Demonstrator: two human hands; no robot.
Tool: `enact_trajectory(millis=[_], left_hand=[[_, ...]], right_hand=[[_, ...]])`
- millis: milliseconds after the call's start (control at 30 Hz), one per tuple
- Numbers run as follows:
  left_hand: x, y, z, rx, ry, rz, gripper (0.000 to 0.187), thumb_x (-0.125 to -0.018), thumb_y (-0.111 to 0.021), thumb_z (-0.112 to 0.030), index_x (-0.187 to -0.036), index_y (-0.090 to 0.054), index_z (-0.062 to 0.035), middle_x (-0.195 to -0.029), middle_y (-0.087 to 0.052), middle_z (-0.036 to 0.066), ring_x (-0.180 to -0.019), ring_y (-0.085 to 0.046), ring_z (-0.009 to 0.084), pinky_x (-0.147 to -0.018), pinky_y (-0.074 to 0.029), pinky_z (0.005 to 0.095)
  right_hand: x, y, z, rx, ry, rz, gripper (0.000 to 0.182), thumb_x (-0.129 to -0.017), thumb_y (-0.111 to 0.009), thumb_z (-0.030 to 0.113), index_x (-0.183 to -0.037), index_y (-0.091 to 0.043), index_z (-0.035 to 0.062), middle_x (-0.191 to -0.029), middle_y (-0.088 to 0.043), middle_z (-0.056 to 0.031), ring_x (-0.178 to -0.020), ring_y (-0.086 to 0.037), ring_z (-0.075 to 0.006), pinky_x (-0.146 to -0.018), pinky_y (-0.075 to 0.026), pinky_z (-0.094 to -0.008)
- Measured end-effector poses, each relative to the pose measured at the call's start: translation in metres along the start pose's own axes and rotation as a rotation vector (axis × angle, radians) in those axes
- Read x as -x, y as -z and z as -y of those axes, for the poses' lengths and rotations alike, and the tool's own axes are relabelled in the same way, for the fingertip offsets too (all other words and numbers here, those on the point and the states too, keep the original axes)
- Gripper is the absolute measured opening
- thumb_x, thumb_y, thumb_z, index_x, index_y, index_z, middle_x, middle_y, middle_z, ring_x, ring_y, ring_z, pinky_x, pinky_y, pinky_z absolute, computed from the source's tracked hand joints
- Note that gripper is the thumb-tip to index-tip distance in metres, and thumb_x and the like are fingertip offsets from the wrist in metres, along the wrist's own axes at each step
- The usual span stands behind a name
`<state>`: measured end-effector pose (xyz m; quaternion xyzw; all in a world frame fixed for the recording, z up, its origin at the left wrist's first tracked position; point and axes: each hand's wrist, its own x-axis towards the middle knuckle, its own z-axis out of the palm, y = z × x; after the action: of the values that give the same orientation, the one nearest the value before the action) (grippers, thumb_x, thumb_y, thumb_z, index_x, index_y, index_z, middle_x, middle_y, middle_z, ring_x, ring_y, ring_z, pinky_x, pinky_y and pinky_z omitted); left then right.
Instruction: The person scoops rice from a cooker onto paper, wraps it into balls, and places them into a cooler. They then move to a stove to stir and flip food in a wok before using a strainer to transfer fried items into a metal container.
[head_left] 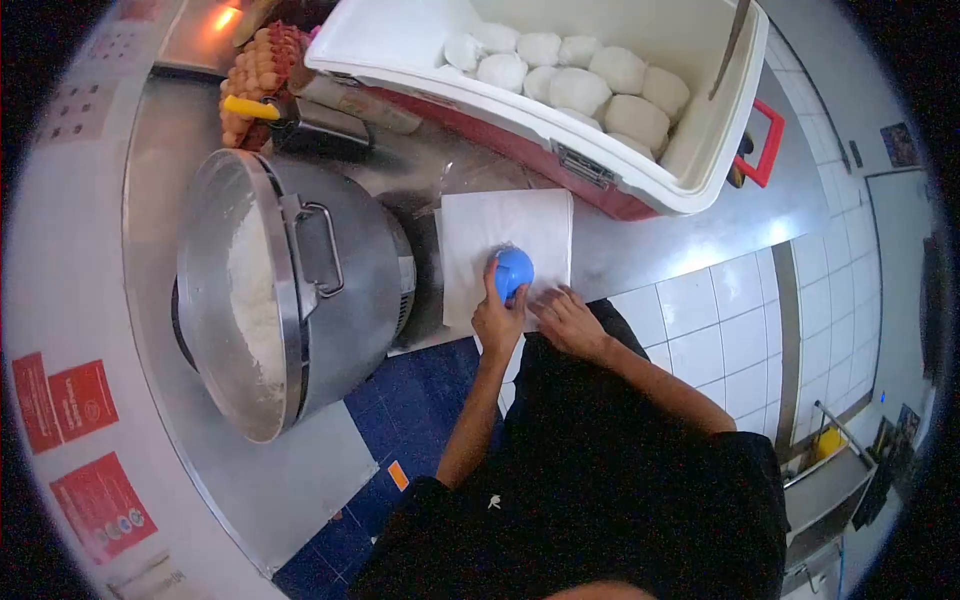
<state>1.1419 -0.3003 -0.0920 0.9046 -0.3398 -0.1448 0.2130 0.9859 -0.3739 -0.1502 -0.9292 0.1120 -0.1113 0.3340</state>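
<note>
Centre frame, the left hand (497, 324) clamps the blue tool (517, 268) over paper (508, 216) – lopsided pressure could skid both – but I cannot tell the grip of the right hand (572, 324).

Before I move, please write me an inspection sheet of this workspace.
Surface: steel counter, shiny, faint marks above the paper
Work things: white paper flat on counter; blue tool over it, partly covered by fingers
Clutter: open cooler with white lumps, big pot with white contents, eggs, yellow-handled tool
Hands: left holds the blue tool; right at the paper's lower right corner, grip unclear
Cables: nothing seen near the hands
Surroundings: white tiles, blue floor, red signs on wall
</note>
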Motion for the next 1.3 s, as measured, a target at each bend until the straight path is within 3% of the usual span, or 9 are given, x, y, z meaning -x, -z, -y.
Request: enact_trajectory(millis=[267, 567, 833, 1033, 1100, 1133, 1167, 1233, 1300], left_hand=[[-0.011, -0.01, 0.013, -0.018, 0.049, 0.007, 0.062, -0.085, -0.064, -0.036, -0.136, -0.033, -0.0174, -0.083, -0.066, 0.023, -0.075, -0.065, 0.0433, -0.066, -0.05, 0.0508], [0.004, 0.011, -0.004, 0.375, -0.17, -0.422, 0.053, -0.08, -0.074, -0.022, -0.127, -0.053, -0.0116, -0.102, -0.066, 0.018, -0.085, -0.068, 0.0283, -0.073, -0.051, 0.0367], [0.055, 0.248, -0.08, 0.41, -0.172, -0.949, 0.066, -0.081, -0.074, -0.019, -0.133, -0.037, -0.0023, -0.129, -0.045, 0.019, -0.122, -0.044, 0.0362, -0.098, -0.041, 0.0468], [0.033, 0.388, -0.075, -0.618, -0.116, -1.088, 0.039, -0.08, -0.073, -0.014, -0.112, -0.057, 0.003, -0.114, -0.058, 0.017, -0.107, -0.057, 0.0281, -0.093, -0.044, 0.0373], [0.033, 0.352, -0.076, -0.109, -0.368, -1.09, 0.035, -0.081, -0.071, -0.016, -0.112, -0.06, -0.0015, -0.108, -0.061, 0.016, -0.106, -0.057, 0.0289, -0.094, -0.042, 0.039], [0.045, 0.318, -0.081, 0.229, -0.365, -0.764, 0.036, -0.078, -0.072, -0.014, -0.111, -0.061, -0.0054, -0.104, -0.062, 0.014, -0.103, -0.057, 0.0301, -0.093, -0.042, 0.039], [0.037, 0.286, -0.062, 0.187, -0.608, -0.455, 0.038, -0.075, -0.074, -0.014, -0.11, -0.062, -0.007, -0.105, -0.062, 0.013, -0.1, -0.058, 0.0312, -0.092, -0.043, 0.0399], [0.027, 0.197, -0.049, 0.276, -0.47, -0.026, 0.054, -0.071, -0.077, -0.022, -0.119, -0.057, -0.008, -0.12, -0.057, 0.013, -0.113, -0.052, 0.0297, -0.096, -0.04, 0.0448], [0.027, 0.102, 0.014, -0.197, -0.41, -0.22, 0.063, -0.071, -0.077, -0.03, -0.124, -0.053, -0.009, -0.125, -0.053, 0.013, -0.118, -0.048, 0.0303, -0.099, -0.037, 0.0453]], right_hand=[[0.002, -0.015, -0.022, -0.035, 0.152, -0.125, 0.031, -0.081, -0.064, 0.012, -0.11, -0.06, 0.0008, -0.116, -0.056, -0.0129, -0.118, -0.05, -0.0305, -0.112, -0.031, -0.0445], [-0.007, 0.001, -0.03, 0.039, 0.252, -0.065, 0.033, -0.075, -0.061, 0.01, -0.106, -0.058, 0.0001, -0.115, -0.056, -0.0157, -0.114, -0.051, -0.0336, -0.102, -0.039, -0.0427], [-0.017, 0.03, 0.014, -0.016, 0.154, -0.159, 0.029, -0.081, -0.063, 0.017, -0.105, -0.055, 0.0014, -0.121, -0.053, -0.0157, -0.12, -0.045, -0.0331, -0.106, -0.033, -0.0472], [-0.028, 0.013, 0.003, 0.209, 0.25, -0.007, 0.027, -0.082, -0.063, 0.016, -0.106, -0.059, 0.0042, -0.121, -0.056, -0.0164, -0.118, -0.049, -0.0335, -0.103, -0.037, -0.0484], [-0.042, 0.014, -0.001, 0.086, 0.164, -0.035, 0.027, -0.081, -0.063, 0.013, -0.106, -0.06, 0.0038, -0.115, -0.059, -0.0167, -0.11, -0.054, -0.0334, -0.097, -0.042, -0.046], [-0.042, 0.014, 0.002, -0.052, 0.065, -0.043, 0.026, -0.081, -0.063, 0.01, -0.106, -0.06, 0.0034, -0.108, -0.062, -0.017, -0.102, -0.059, -0.0333, -0.09, -0.047, -0.0436], [-0.048, 0.016, 0.011, -0.03, 0.116, -0.28, 0.023, -0.082, -0.061, 0.007, -0.104, -0.06, 0.0013, -0.097, -0.065, -0.0181, -0.089, -0.063, -0.0354, -0.078, -0.052, -0.0417], [-0.048, 0.018, 0.021, -0.046, 0.005, -0.292, 0.017, -0.083, -0.061, 0.005, -0.099, -0.06, -0.0003, -0.096, -0.064, -0.0195, -0.088, -0.062, -0.0376, -0.077, -0.051, -0.0434], [-0.04, 0.016, 0.024, -0.121, -0.139, -0.273, 0.011, -0.087, -0.057, 0.005, -0.096, -0.059, -0.0019, -0.092, -0.063, -0.0225, -0.087, -0.06, -0.0423, -0.075, -0.05, -0.0446]])
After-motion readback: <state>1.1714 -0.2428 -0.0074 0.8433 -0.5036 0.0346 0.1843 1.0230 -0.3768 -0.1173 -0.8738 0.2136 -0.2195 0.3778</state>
